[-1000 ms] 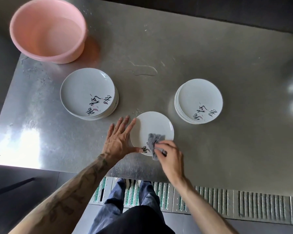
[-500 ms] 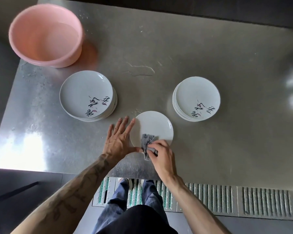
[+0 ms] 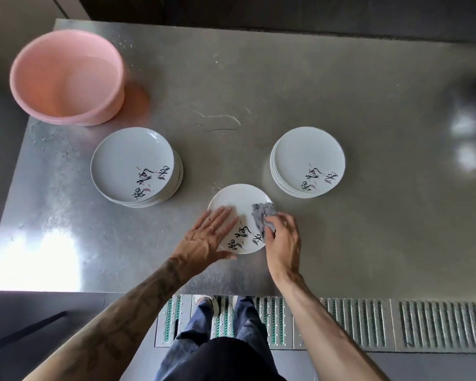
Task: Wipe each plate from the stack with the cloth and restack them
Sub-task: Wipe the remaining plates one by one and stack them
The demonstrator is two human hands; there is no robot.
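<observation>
While left hand (image 3: 206, 235) spreads on plate (image 3: 237, 196), right hand (image 3: 282, 243) pinches cloth (image 3: 261, 213); left stack (image 3: 127, 160), right stack (image 3: 305, 152) flank.

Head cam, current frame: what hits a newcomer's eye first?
The single plate at the near middle of the steel table, with the left hand flat on it and the right hand holding a grey cloth at its right rim. The left stack and the right stack of white plates flank it, and a pink basin sits at the far left corner.
</observation>
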